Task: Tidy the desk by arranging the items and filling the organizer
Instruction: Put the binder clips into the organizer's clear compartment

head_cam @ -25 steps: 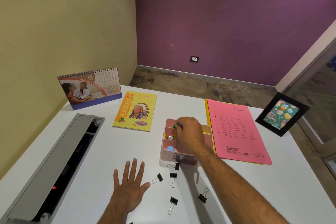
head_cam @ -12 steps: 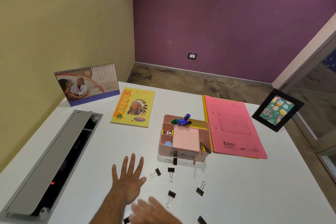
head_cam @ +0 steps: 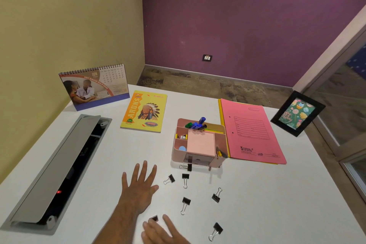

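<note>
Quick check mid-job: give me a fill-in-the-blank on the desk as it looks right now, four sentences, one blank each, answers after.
1. The pink plastic organizer stands between the yellow notebook and the pink paper ____.
2. The left hand lies flat with fingers ____.
3. The right hand reaches for a black binder ____.
4. The spiral desk calendar shows the month ____.

Missing words: folder; spread; clip; JUN
</note>
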{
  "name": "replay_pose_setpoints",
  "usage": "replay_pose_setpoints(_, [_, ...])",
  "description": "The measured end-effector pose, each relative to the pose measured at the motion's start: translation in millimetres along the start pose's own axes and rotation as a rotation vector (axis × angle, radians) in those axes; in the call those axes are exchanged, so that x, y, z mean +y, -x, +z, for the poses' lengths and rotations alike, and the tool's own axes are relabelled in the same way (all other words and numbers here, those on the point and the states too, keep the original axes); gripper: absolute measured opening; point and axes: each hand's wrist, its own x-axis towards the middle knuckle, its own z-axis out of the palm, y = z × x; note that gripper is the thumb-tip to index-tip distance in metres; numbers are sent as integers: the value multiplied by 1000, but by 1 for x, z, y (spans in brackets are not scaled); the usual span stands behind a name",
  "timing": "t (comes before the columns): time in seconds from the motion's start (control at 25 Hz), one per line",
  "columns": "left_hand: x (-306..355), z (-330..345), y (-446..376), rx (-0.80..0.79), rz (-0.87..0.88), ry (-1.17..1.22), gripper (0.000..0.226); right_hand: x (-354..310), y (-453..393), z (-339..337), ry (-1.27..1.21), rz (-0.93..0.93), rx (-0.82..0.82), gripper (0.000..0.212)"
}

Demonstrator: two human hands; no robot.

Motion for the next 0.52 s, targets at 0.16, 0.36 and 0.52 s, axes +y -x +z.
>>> replay_pose_setpoints(0.16, [-1,1,-2,-22,30,16,63,101,121,-30,-195,231,-7,38])
replay_pose_setpoints(0.36, [-4,0,-5,-52,-19,6,63,127,134,-33,-255,214,-311,92])
replay_pose_setpoints(0.52, [-2,-11,1,-6,36,-76,66,135,159,-38,-259,452,-317,98])
